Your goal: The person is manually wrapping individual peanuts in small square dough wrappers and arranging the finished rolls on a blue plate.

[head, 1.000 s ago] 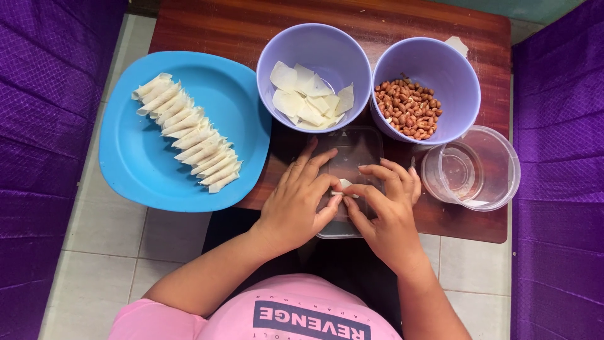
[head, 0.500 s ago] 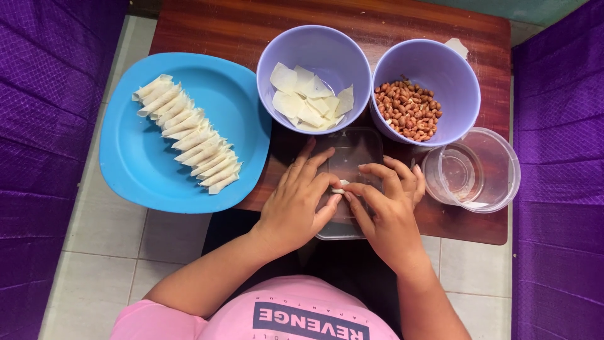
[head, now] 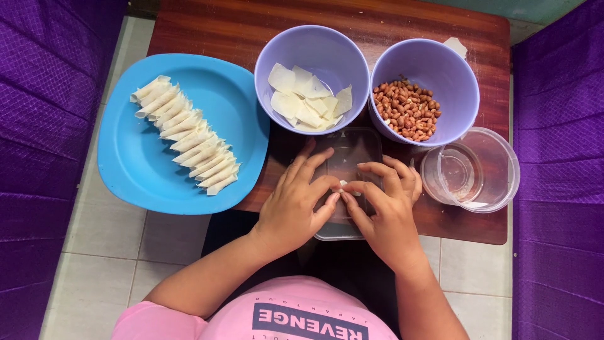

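My left hand point(head: 297, 203) and my right hand point(head: 385, 208) meet fingertip to fingertip over a clear flat lid point(head: 346, 157) on the wooden table point(head: 377, 19). Between thumbs and forefingers both pinch a small pale dough wrapper point(head: 343, 186), mostly hidden by the fingers. Just beyond them stand a lilac bowl of cut wrappers point(head: 311, 66) and a lilac bowl of peanuts point(head: 423, 88). To the left, a blue plate point(head: 141, 170) carries a diagonal row of several rolled wrappers point(head: 185, 135).
A clear round tub point(head: 472, 170) with a little water sits at the right near the table's front edge. Purple cushioned seats point(head: 38, 126) flank both sides. Tiled floor point(head: 107, 245) shows below the plate, which overhangs the table.
The fingertips have closed tighter around the wrapper, so less of it shows. Hands stay in the same spot over the lid.
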